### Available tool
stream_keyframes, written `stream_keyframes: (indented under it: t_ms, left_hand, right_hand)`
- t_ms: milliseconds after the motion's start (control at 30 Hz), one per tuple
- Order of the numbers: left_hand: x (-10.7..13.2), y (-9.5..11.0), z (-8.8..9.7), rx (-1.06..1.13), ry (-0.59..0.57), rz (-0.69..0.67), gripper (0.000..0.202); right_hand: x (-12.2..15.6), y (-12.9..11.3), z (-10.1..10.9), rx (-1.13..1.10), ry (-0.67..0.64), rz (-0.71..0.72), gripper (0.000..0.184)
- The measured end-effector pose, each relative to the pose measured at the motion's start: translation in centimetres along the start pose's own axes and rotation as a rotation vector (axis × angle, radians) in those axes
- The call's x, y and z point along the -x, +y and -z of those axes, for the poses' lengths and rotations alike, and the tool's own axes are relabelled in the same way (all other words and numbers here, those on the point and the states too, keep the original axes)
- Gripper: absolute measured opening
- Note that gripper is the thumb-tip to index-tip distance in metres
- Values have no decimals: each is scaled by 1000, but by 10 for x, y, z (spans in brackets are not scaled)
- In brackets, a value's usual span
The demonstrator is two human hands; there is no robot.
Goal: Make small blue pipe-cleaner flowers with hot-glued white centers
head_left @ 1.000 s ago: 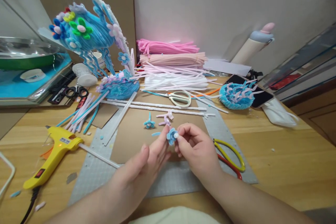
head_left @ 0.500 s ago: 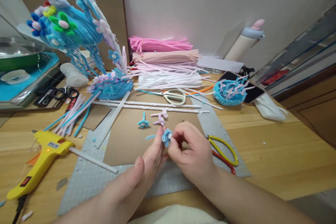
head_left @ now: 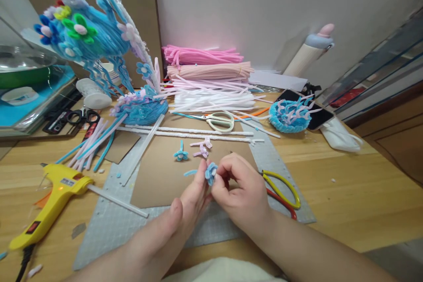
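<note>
A blue pipe-cleaner flower (head_left: 210, 173) with a white centre is between my two hands above the cardboard sheet. My left hand (head_left: 191, 196) holds it with the fingers nearly straight; a blue stem (head_left: 190, 172) sticks out on their far side. With thumb and forefinger, my right hand (head_left: 239, 185) pinches at the white centre; the fingertips' exact grip is partly hidden. Just beyond lie a smaller blue flower (head_left: 181, 154) with a stem and two pale pink pipe-cleaner pieces (head_left: 202, 151).
At left lies a yellow glue gun (head_left: 54, 198) with a glue stick. Red-and-yellow-handled pliers (head_left: 286, 189) lie right of my right hand. Behind are scissors (head_left: 220, 121), bundled pipe cleaners (head_left: 211, 100), a blue jellyfish-like craft (head_left: 92, 31) hanging from a white arch, and a blue round piece (head_left: 287, 116).
Almost nothing differs. The blue flower has turned or shifted very slightly between my fingers; both hands keep their hold.
</note>
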State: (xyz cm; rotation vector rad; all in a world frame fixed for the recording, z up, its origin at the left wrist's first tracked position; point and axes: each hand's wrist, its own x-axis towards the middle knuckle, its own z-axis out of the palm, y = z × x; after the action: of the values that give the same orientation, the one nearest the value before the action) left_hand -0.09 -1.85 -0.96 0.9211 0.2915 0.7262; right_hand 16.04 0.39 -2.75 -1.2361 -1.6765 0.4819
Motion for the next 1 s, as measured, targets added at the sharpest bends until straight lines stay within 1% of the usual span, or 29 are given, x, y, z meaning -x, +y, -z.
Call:
stream_keyframes:
  t_ms: [300, 400, 600, 700, 767, 833, 900, 967, 1000]
  left_hand:
    - [2, -1, -1, 9, 54, 27, 58]
    - [1, -1, -2, -7, 91, 21, 58]
    - [2, -2, -3, 16, 159, 55, 58]
    - [2, -3, -1, 62, 152, 52, 57]
    - [0, -1, 1, 139, 167, 52, 56]
    - [-4, 1, 4, 243, 231, 53, 55]
    - [-8, 5, 7, 307, 327, 66, 53]
    - [-10, 8, 9, 272, 429, 96, 46]
    - [-10, 9, 10, 222, 475, 126, 41]
  right_hand:
    - [2, -1, -1, 1, -25, 17, 17]
    - [1, -2, 0, -4, -34, 26, 18]
    - [3, -1, -1, -6, -49, 17, 17]
    - [3, -1, -2, -6, -65, 7, 17]
    - [2, -1, 0, -28, -79, -11, 15]
    - [2, -2, 2, -94, -58, -39, 13]
    - [2, -2, 5, -198, 4, -87, 13]
    - [2, 0, 6, -318, 31, -169, 11]
    - [3, 2, 6, -372, 16, -217, 9]
